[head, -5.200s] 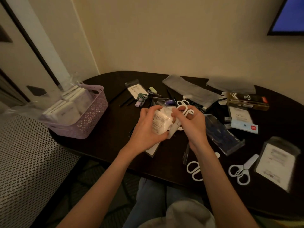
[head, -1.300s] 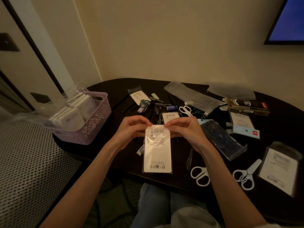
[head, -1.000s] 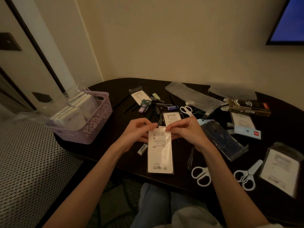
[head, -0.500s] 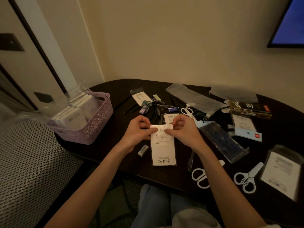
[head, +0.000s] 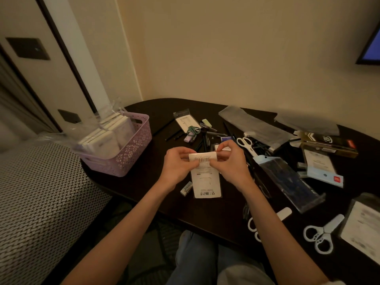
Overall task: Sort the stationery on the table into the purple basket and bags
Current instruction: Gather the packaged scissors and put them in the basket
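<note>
I hold a white packet in a clear bag above the dark table. My left hand pinches its top left corner. My right hand pinches the top right, where the bag's flap with the barcode is folded over. The purple basket stands at the table's left end, filled with white packets in clear plastic. White scissors lie at the near right, and another pair lies behind my right hand.
Pens, a green-handled pair of scissors and small erasers are scattered at the table's middle back. Clear bags, a dark box and carded packets cover the right side. A small eraser lies below my left hand. A woven bed surface is at left.
Earlier my hands worked a white item into the bag. Over the last second the bag rose slightly and its top flap has been folded down over the barcode end.
</note>
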`<state>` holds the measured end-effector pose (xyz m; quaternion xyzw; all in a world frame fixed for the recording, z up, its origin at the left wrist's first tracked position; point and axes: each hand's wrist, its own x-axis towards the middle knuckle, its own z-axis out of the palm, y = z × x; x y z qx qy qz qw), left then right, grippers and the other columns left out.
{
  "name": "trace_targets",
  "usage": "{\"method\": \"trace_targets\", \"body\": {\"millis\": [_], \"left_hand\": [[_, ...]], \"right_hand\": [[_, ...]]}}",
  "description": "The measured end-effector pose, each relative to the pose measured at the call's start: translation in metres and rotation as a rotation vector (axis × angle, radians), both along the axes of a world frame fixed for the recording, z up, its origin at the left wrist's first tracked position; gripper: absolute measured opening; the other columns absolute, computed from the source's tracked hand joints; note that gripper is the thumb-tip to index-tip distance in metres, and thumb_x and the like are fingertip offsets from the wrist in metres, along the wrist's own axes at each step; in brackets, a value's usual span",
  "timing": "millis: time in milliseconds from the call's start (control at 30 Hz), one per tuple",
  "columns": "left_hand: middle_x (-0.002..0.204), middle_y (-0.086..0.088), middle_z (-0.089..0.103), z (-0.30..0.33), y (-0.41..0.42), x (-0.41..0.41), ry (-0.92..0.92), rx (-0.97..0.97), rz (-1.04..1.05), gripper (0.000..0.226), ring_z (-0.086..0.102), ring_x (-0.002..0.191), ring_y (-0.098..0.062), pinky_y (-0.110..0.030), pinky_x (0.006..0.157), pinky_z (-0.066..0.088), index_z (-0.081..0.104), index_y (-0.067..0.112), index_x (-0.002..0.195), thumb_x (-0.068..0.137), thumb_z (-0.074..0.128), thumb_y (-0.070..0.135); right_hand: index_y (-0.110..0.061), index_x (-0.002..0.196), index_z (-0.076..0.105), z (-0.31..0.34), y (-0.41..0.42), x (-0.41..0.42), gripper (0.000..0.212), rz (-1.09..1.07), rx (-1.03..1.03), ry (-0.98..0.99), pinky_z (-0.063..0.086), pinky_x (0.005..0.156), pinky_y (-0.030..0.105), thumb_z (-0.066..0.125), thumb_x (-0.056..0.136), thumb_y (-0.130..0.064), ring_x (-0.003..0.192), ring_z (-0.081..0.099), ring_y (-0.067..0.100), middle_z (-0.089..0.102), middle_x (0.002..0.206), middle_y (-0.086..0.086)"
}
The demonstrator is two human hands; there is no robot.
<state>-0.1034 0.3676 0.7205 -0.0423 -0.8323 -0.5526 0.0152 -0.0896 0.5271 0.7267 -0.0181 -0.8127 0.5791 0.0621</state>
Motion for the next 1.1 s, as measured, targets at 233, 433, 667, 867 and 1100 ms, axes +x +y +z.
{"method": "trace_targets", "body": {"millis": [233, 433, 667, 867, 1100], "left_hand": [[0.097, -0.002, 0.072, 0.007, -0.029, -0.003, -0.018, 0.125, 0.053, 0.019, 0.070, 0.092, -0.010, -0.022, 0.069, 0.058, 0.066, 0.011, 0.104, 0.087, 0.066, 0.004], [0.105, -0.005, 0.072, 0.024, -0.059, -0.011, -0.048, 0.411, 0.104, 0.029, 0.071, 0.097, -0.014, -0.031, 0.081, 0.058, 0.060, 0.011, 0.118, 0.089, 0.065, 0.009], [0.109, -0.004, 0.072, 0.025, -0.083, -0.008, 0.027, 0.394, 0.105, 0.029, 0.070, 0.101, -0.016, -0.035, 0.084, 0.058, 0.065, 0.008, 0.117, 0.090, 0.064, 0.019], [0.101, 0.000, 0.073, 0.044, -0.092, -0.016, 0.143, 0.288, 0.148, 0.019, 0.071, 0.094, -0.013, -0.029, 0.079, 0.058, 0.067, 0.014, 0.111, 0.093, 0.060, 0.020], [0.083, 0.009, 0.068, 0.096, -0.118, -0.049, 0.422, 0.071, 0.356, 0.009, 0.066, 0.072, 0.006, -0.014, 0.066, 0.054, 0.069, 0.012, 0.098, 0.093, 0.062, 0.014]], "right_hand": [[-0.018, 0.101, 0.051, 0.013, -0.016, -0.016, 0.033, 0.120, -0.059, -0.033, 0.055, 0.058, 0.016, 0.070, 0.081, 0.001, 0.079, 0.063, 0.001, 0.067, 0.092, -0.005], [-0.021, 0.111, 0.060, 0.035, -0.034, -0.039, 0.035, 0.215, -0.236, -0.036, 0.059, 0.072, 0.025, 0.066, 0.084, 0.001, 0.095, 0.069, 0.009, 0.071, 0.102, 0.000], [-0.014, 0.101, 0.067, 0.043, -0.051, -0.055, 0.023, 0.309, -0.287, -0.069, 0.058, 0.082, 0.029, 0.065, 0.084, 0.001, 0.094, 0.071, 0.011, 0.074, 0.100, 0.003], [-0.010, 0.107, 0.067, 0.054, -0.075, -0.068, 0.025, 0.363, -0.283, -0.038, 0.057, 0.075, 0.023, 0.066, 0.084, 0.001, 0.092, 0.071, 0.010, 0.073, 0.101, 0.003], [-0.013, 0.125, 0.053, 0.063, -0.108, -0.098, 0.043, 0.306, -0.205, 0.166, 0.053, 0.080, 0.015, 0.069, 0.085, -0.008, 0.098, 0.064, 0.005, 0.066, 0.108, -0.002]]}}
